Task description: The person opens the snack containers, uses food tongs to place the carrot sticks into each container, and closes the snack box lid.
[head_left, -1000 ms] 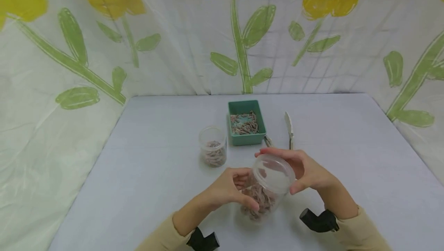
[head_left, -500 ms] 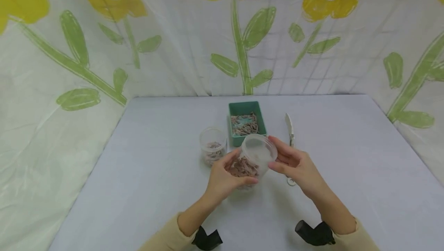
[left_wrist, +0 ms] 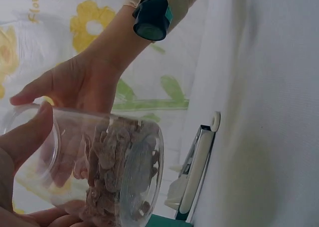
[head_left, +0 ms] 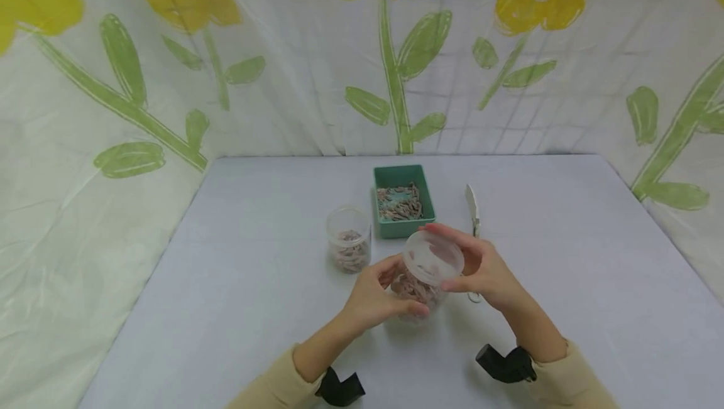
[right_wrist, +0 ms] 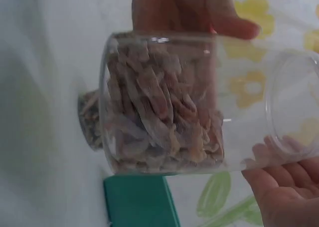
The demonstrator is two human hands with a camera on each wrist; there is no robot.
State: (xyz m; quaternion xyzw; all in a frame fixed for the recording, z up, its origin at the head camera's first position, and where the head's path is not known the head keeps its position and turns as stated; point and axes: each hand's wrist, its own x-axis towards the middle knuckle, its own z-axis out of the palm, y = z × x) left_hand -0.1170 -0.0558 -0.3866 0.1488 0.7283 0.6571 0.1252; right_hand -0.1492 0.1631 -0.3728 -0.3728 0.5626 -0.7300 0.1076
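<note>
My left hand (head_left: 370, 299) grips the body of a clear plastic jar (head_left: 421, 289), thumb on the near side. Brownish, shrivelled strips (right_wrist: 159, 107) fill roughly its lower half. My right hand (head_left: 481, 267) holds the jar at its top, thumb and fingers on either side of the rim. The jar is tilted and held above the table; whether a clear lid covers its mouth I cannot tell. A second clear jar (head_left: 348, 242) with similar strips stands behind my left hand. Tongs (head_left: 472, 208) lie behind my right hand, partly hidden by it.
A green rectangular tub (head_left: 404, 229) with more strips stands farther back, just right of the second jar. The white table (head_left: 237, 271) meets a hanging cloth (head_left: 305, 82) printed with yellow flowers along its far edge.
Both hands first carried the jar away from the person and slightly left, tilting it. Since then it has come back a little nearer and to the right. The other things have stayed put.
</note>
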